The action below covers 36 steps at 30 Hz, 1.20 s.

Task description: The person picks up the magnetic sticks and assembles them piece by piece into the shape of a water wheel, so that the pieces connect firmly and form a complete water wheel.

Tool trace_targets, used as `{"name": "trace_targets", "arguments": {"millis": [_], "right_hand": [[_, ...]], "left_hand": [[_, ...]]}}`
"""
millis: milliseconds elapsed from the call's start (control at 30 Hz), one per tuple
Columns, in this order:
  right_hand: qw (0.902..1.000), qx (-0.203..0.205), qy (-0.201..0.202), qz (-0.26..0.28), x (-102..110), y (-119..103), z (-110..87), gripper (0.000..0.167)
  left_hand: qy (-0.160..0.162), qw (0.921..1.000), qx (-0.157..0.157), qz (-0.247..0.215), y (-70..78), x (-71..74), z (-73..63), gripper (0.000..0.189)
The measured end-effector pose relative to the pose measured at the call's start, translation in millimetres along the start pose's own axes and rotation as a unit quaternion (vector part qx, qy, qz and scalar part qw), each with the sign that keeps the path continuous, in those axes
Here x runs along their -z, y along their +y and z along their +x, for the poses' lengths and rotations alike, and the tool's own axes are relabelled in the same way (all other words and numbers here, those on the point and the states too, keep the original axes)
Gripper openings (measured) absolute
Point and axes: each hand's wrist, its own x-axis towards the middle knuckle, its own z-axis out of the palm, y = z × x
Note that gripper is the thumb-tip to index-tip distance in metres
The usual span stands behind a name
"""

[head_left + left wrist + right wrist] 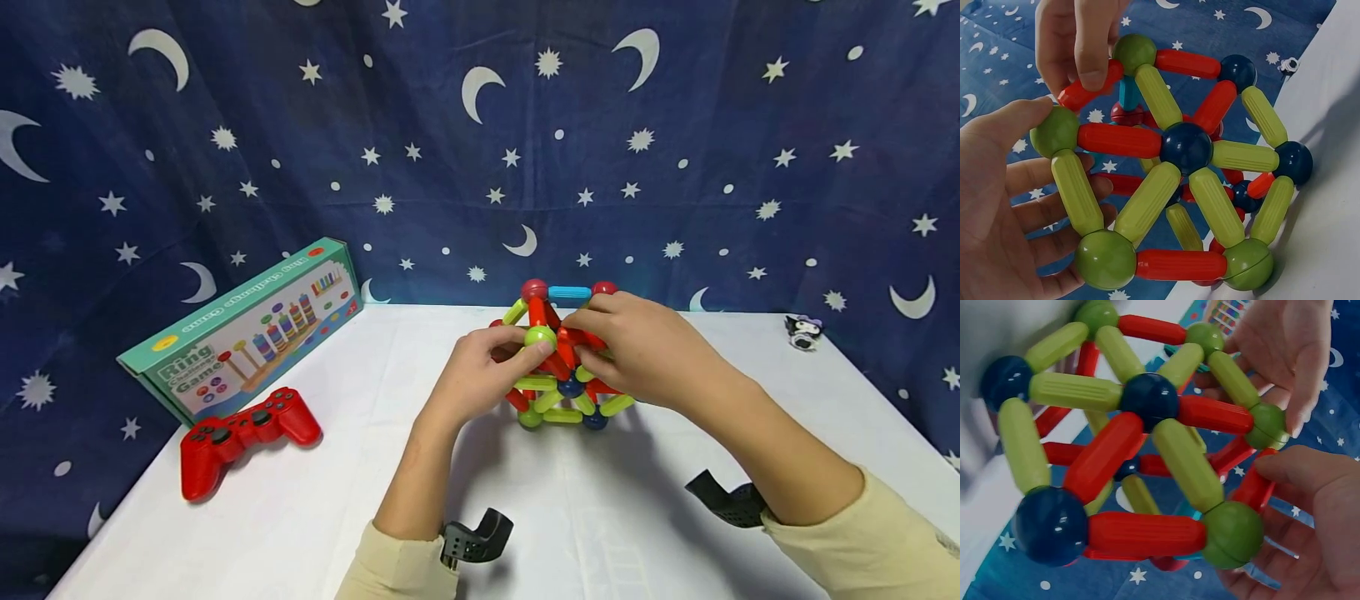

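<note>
A ball-and-stick building toy structure [558,415] stands on the white table, made of red, lime and blue sticks joined by green, navy and red balls. My left hand [480,367] holds its left side, the thumb against a green ball [1055,131] and the other fingers behind the frame. From the right, my right hand [652,350] pinches a red stick [1256,486] between thumb and fingers. That stick spans two green balls at one edge of the structure, its upper end close to the ball under my left thumb. Hands hide part of the structure in the head view.
On the left of the white table [375,467] lies a red game controller [247,437], in front of a green ring game box [255,333]. A small black-and-white figurine [804,332] sits at the far right. A navy star-and-moon cloth [420,108] hangs behind.
</note>
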Motion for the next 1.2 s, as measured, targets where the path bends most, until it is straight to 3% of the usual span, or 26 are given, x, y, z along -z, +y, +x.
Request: {"name": "trace_targets", "arguments": {"millis": [533, 1033, 1200], "right_hand": [[0.9986, -0.015, -0.046, -0.022, 3.6, -7.1, 7.4, 0.021], [0.9994, -0.006, 0.014, 0.030, -4.5, 1.2, -0.2, 0.021], [0.9940, -0.018, 0.072, 0.081, -8.3, 8.2, -6.7, 0.024]], "left_hand": [[-0.001, 1.0000, 0.006, -0.005, 0.7, -0.5, 0.7, 0.034], [0.005, 1.0000, 0.003, -0.002, -1.5, 2.9, -0.7, 0.035], [0.020, 0.9998, 0.008, -0.004, -4.5, 7.3, -2.6, 0.034]]}}
